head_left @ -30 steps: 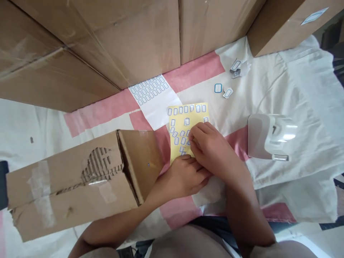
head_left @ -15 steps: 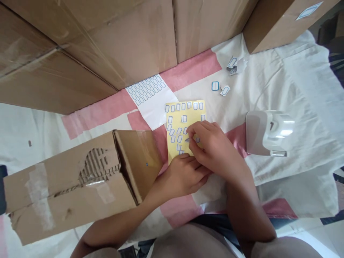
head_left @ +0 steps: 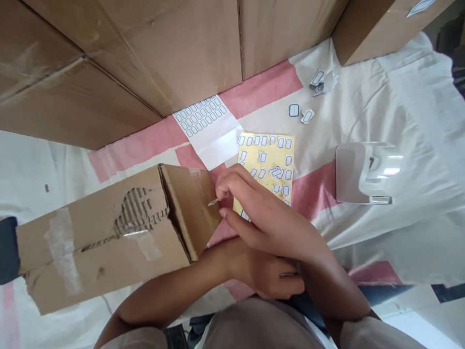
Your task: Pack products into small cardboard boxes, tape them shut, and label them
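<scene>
My right hand (head_left: 250,206) reaches left across my left wrist, beside the front end of a cardboard box (head_left: 87,252). A small white label (head_left: 212,202) sticks out at its fingertips, near the box's end. My left hand (head_left: 272,276) is curled below, close to my body. A thin pale edge shows between its fingers, too small to name. Partly under my right hand lies a yellow sheet (head_left: 267,186) bearing several blue-framed labels, some overlapping or tilted. Behind it is a white label sheet (head_left: 218,143) with rows of blue-framed labels.
Tall cardboard boxes (head_left: 174,53) wall off the back. Loose labels (head_left: 307,116) and a crumpled label pile (head_left: 319,85) lie at the back right. A white plastic tape dispenser or similar casing (head_left: 354,174) stands at right on the pink-and-white cloth (head_left: 378,106).
My right hand has moved left from the yellow sheet toward the box, with a label at its fingertips. My left hand has drawn back toward my body. The yellow sheet appears farther right.
</scene>
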Demonstrator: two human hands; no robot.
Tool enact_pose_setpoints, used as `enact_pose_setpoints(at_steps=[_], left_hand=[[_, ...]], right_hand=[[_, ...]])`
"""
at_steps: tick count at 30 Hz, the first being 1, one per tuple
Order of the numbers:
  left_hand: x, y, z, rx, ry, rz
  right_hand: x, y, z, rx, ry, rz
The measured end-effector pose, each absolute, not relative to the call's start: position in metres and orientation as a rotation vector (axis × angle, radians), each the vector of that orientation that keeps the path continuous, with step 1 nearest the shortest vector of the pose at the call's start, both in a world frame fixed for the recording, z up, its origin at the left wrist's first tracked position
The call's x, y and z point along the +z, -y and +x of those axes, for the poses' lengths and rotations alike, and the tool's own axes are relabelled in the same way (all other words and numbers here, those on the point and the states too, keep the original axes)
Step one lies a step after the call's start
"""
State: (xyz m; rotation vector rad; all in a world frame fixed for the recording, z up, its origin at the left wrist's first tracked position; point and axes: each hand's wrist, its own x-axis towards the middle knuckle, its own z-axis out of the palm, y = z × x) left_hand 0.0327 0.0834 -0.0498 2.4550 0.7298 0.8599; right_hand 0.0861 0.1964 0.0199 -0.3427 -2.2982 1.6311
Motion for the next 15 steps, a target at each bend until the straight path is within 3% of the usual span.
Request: enact_pose_setpoints(at_steps=[9, 15], left_hand=[[-0.064, -0.082, 0.037, 0.614, -0.604, 2.412], [-0.066, -0.084, 0.034, 0.719, -0.605, 2.527]], right_hand=[[0.002, -0.188, 0.079, 1.788, 2.202, -0.272], [0.001, -0.185, 0.074, 1.856, 2.139, -0.256]])
